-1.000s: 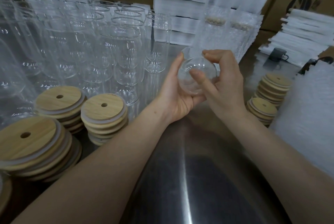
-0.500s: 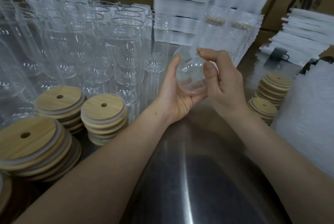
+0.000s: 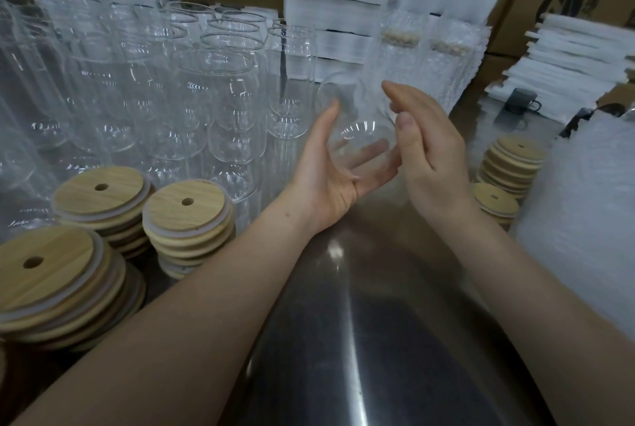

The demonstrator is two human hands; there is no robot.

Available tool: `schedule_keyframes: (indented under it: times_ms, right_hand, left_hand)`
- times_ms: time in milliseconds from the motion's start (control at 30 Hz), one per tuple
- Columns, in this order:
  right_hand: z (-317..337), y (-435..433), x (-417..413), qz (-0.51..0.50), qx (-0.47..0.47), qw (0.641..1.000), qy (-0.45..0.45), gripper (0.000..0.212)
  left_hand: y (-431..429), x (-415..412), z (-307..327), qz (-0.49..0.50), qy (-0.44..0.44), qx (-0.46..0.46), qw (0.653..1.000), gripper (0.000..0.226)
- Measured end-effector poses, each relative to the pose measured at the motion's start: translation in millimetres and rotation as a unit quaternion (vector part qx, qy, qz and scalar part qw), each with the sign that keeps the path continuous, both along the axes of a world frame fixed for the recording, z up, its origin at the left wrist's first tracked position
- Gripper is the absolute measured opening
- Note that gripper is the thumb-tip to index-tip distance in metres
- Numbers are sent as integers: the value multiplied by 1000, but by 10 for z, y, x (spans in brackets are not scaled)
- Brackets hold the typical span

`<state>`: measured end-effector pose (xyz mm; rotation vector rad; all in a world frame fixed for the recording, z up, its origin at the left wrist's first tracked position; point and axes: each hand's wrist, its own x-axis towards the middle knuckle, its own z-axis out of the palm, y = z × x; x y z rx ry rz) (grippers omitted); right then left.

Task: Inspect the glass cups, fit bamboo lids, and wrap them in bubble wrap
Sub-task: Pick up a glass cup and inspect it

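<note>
Inspection step, by my judgement. The left hand [image 3: 326, 181] is cradling the glass cup [image 3: 357, 116] on a loosely spread palm above the worktop [image 3: 360, 339]. The right hand [image 3: 429, 150], fingers nearly straight, is flanking the cup and gripping nothing. Next move likely calls for a bamboo lid [image 3: 187, 216] from the nearby stacks.

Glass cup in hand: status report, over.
Left hand cradles glass cup on flat fingers; right hand flat against its side. Cup unlidded, unwrapped. Nearest lid stack unobstructed.
</note>
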<state>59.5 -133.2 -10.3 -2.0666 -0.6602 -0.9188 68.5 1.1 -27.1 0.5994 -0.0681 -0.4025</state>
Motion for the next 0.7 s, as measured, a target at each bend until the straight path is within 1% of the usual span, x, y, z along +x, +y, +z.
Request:
schedule_keyframes:
  times_ms: [67,100,133,200,233,300,333,400,467,500,567,633,700]
  right_hand:
    - [47,-35,-4,-58,48,997,2,34]
    - [74,-60,-5,-93,64,994,4,33]
    - [102,-89,-4,-135,63,989,9,32]
    - [154,-168,7,-228,6,972,50,29]
    - [177,-210,13,-277,-45,956,83,29]
    - [217,-275,12,-347,-163,912,146,28]
    - [234,-293,2,-362,-207,891,178,28]
    - [261,-294,-30,-373,-257,853,260,28]
    - [289,-289,-63,-378,-282,813,342,38]
    - [297,-298,-72,-377,-289,797,373,43]
    - [312,-318,-74,-368,-297,777,417,50]
    - [318,-331,-59,-360,-305,760,446,51]
    - [321,-331,-49,-351,-307,753,464,51]
  left_hand:
    - [-23,9,-2,26,-36,60,997,60]
    - [-33,12,-3,42,-41,80,995,61]
    - [-40,18,-9,59,-45,96,993,67]
    - [-48,29,-23,92,-66,131,985,78]
    - [-48,38,-31,107,-79,158,978,79]
    - [-40,53,-42,139,-92,210,963,79]
    - [-37,57,-45,158,-95,234,955,81]
    - [-32,61,-60,195,-108,283,933,80]
    - [-25,46,-66,230,-129,326,908,74]
    - [-20,34,-67,243,-140,344,896,76]
    - [-8,12,-62,262,-157,380,873,82]
    - [3,2,-72,278,-165,407,854,88]
    - [6,7,-84,289,-168,420,844,90]
